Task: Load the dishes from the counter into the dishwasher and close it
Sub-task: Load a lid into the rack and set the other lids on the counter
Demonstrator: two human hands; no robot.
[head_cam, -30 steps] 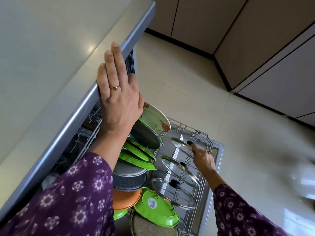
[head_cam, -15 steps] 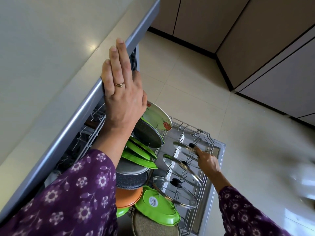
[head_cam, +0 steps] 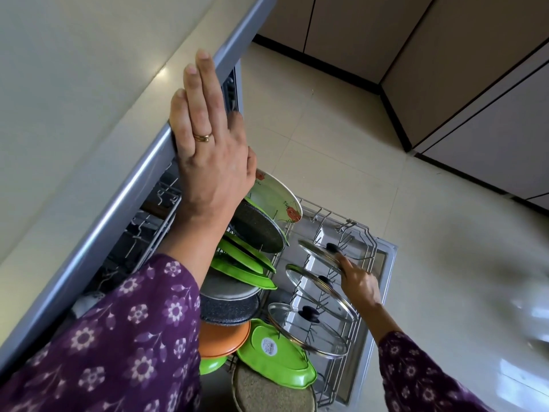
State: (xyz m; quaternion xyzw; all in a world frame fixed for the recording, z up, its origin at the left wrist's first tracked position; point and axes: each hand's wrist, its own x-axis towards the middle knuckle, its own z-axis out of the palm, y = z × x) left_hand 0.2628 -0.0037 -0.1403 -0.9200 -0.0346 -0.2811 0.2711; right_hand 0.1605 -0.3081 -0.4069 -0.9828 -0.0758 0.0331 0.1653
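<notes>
- My left hand [head_cam: 208, 162]: flat, fingers straight, resting on the counter [head_cam: 74, 84] edge, holding nothing.
- My right hand [head_cam: 359, 285]: fingers on the farthest lid [head_cam: 319, 252]; whether it grasps, I cannot tell.
- Glass lids [head_cam: 320, 289], black knobs: three, tilted in the dishwasher rack [head_cam: 371, 242].
- Green plate [head_cam: 285, 364]: white sticker [head_cam: 269, 346], print unreadable.
- Flowered plate [head_cam: 276, 200]: one, racked.
- Orange plate [head_cam: 222, 337]: one, racked.

Your dishwasher rack [head_cam: 369, 242] is pulled out from under the bench [head_cam: 74, 84]. Three tilted glass lids [head_cam: 289, 318] stand in its outer tines; green plates [head_cam: 246, 270], a floral plate [head_cam: 276, 197], dark pans [head_cam: 258, 231] and an orange plate [head_cam: 222, 337] crowd the row nearer the bench.
</notes>
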